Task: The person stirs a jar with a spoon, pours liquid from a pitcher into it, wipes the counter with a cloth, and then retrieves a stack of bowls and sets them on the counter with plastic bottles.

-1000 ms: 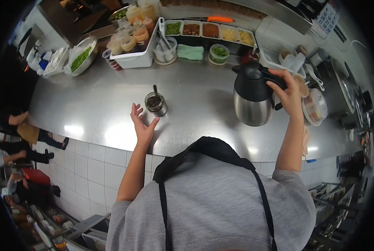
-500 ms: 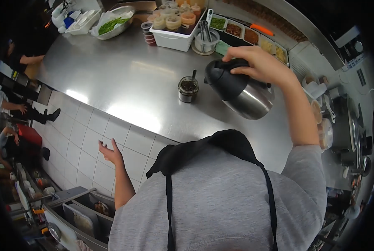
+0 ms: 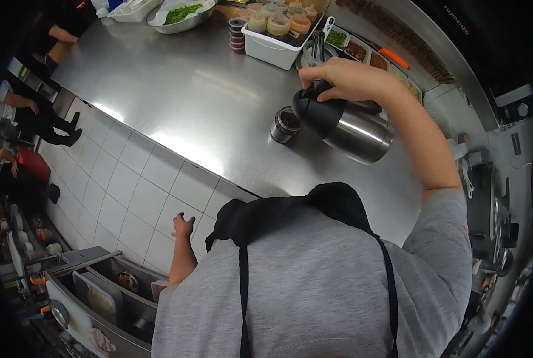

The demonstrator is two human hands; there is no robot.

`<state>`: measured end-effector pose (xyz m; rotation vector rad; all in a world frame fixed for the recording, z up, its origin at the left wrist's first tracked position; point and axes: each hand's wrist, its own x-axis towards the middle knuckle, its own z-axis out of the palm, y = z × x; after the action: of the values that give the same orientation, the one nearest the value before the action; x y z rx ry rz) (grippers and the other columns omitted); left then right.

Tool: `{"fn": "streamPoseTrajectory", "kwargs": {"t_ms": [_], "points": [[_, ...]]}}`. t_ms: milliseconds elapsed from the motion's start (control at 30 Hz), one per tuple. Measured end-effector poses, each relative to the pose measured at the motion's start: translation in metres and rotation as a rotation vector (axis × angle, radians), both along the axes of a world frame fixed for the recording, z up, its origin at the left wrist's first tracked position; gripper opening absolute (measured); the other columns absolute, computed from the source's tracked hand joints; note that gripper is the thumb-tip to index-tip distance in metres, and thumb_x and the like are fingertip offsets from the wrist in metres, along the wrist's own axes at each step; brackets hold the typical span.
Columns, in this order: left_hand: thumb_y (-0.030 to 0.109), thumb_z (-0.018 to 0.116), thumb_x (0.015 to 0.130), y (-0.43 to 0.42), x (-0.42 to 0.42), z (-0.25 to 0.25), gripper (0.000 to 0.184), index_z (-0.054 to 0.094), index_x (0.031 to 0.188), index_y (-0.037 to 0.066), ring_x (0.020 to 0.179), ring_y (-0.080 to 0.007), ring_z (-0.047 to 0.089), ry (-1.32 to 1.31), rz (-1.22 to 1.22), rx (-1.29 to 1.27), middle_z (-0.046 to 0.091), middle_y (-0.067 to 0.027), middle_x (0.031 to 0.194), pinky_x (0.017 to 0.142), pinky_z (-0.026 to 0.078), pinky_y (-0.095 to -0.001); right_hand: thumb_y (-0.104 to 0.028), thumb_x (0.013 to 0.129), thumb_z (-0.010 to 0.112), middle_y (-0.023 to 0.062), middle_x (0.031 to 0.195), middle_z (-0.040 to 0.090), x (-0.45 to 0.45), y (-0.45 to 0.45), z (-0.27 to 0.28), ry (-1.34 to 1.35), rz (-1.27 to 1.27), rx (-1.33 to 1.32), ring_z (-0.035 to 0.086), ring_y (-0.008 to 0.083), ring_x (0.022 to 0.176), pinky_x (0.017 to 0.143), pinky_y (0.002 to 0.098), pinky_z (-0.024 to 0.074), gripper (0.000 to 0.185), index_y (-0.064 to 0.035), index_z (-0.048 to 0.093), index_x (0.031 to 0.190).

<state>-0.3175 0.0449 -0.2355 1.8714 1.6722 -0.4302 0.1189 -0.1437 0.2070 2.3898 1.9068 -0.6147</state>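
The right hand [image 3: 338,80] grips a black-topped, brushed-steel carafe [image 3: 362,132], tilted, its spout end toward nine o'clock. Just beside that end, a small glass jar [image 3: 286,124] with dark contents stands on the shiny steel tabletop [image 3: 159,101]. Toward seven o'clock, the left hand [image 3: 184,225] hangs open, holding nothing.

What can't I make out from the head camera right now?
All in the head view:
- Whether anything flows from the tilted pot into the jar: the pot's black top hides the spout tip.
- How full the pot is: its opaque wall hides the inside.
- What the dark stuff in the jar is: too small and dim.
- The pot's full handle: partly behind the right hand.
- The white tray's far end: cut off by the top edge.
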Motion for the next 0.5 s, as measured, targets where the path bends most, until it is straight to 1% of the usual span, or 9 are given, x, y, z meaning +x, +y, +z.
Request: {"fn": "streamPoseTrajectory", "kwargs": {"t_ms": [67,100,133,167,233,300,400,467,500], "points": [[0.042,0.067,0.071,0.006,0.016,0.002,0.062,0.044,0.124,0.018,0.117,-0.0288,0.046,-0.037,-0.025,-0.008,0.04,-0.0077,0.13,0.096,0.018,-0.0666,-0.009,0.074,0.065,0.0111,0.078,0.06,-0.002,0.001,0.004,-0.013,0.003,-0.008,0.058,0.0285,0.08,0.069,0.0391,0.0414,0.027,-0.0095,0.051,0.097],[0.041,0.067,0.071,0.009,0.023,0.003,0.063,0.045,0.124,0.015,0.117,-0.029,0.046,-0.068,-0.052,-0.006,0.042,-0.0087,0.128,0.094,0.021,-0.0657,-0.009,0.074,0.065,0.0111,0.078,0.06,-0.002,0.002,0.005,-0.015,0.005,-0.009,0.058,0.0285,0.08,0.069,0.0391,0.0414,0.027,-0.0095,0.051,0.097],[0.041,0.067,0.071,0.011,0.028,0.005,0.063,0.046,0.123,0.013,0.116,-0.0292,0.046,-0.098,-0.08,-0.006,0.044,-0.0097,0.126,0.092,0.025,-0.0649,-0.01,0.075,0.065,0.0123,0.082,0.059,-0.002,0.002,0.005,-0.039,0.034,-0.023,0.058,0.0288,0.083,0.069,0.0398,0.0428,0.028,-0.0109,0.051,0.099],[0.041,0.067,0.071,0.011,0.033,0.008,0.063,0.046,0.123,0.013,0.116,-0.0292,0.046,-0.1,-0.079,-0.007,0.044,-0.0097,0.126,0.092,0.025,-0.0649,-0.012,0.076,0.065,0.0134,0.086,0.058,-0.001,0.003,0.006,-0.063,0.064,-0.037,0.058,0.0291,0.086,0.069,0.0405,0.0443,0.029,-0.0124,0.05,0.102],[0.041,0.066,0.072,0.013,0.036,0.0,0.058,0.048,0.121,0.016,0.115,-0.0269,0.048,-0.136,-0.088,-0.034,0.047,-0.0071,0.125,0.096,0.019,-0.0655,-0.011,0.076,0.065,0.0135,0.086,0.059,0.0,0.003,0.007,-0.057,0.061,-0.036,0.059,0.029,0.086,0.069,0.0404,0.0444,0.029,-0.0122,0.051,0.102],[0.041,0.066,0.072,0.012,0.033,-0.008,0.057,0.049,0.121,0.016,0.114,-0.0269,0.049,-0.162,-0.091,-0.054,0.05,-0.0074,0.122,0.096,0.019,-0.0655,-0.01,0.076,0.065,0.0137,0.086,0.059,-0.002,0.004,0.01,-0.048,0.059,-0.036,0.059,0.0289,0.085,0.07,0.0403,0.0446,0.029,-0.0119,0.051,0.101],[0.041,0.066,0.073,0.013,0.017,-0.039,0.057,0.05,0.12,0.015,0.112,-0.0273,0.051,-0.192,-0.098,-0.109,0.054,-0.0081,0.119,0.095,0.019,-0.0655,-0.009,0.075,0.064,0.0139,0.084,0.061,-0.007,0.007,0.015,-0.037,0.018,-0.065,0.059,0.0288,0.083,0.069,0.04,0.0448,0.029,-0.0113,0.051,0.1],[0.041,0.066,0.073,0.009,0.005,-0.048,0.057,0.05,0.121,0.014,0.111,-0.0287,0.052,-0.198,-0.091,-0.163,0.057,-0.0092,0.116,0.094,0.02,-0.0663,-0.008,0.074,0.065,0.0096,0.085,0.06,-0.004,0.006,0.013,-0.035,-0.002,-0.054,0.058,0.0276,0.087,0.073,0.0393,0.0422,0.027,-0.0097,0.052,0.098],[0.041,0.066,0.073,0.007,-0.002,-0.048,0.057,0.05,0.121,0.014,0.111,-0.0287,0.052,-0.198,-0.095,-0.162,0.057,-0.0092,0.116,0.094,0.02,-0.0663,-0.008,0.074,0.065,0.0096,0.085,0.06,-0.003,0.005,0.013,-0.035,-0.006,-0.053,0.058,0.0276,0.087,0.073,0.0393,0.0422,0.027,-0.0097,0.052,0.098]]}}
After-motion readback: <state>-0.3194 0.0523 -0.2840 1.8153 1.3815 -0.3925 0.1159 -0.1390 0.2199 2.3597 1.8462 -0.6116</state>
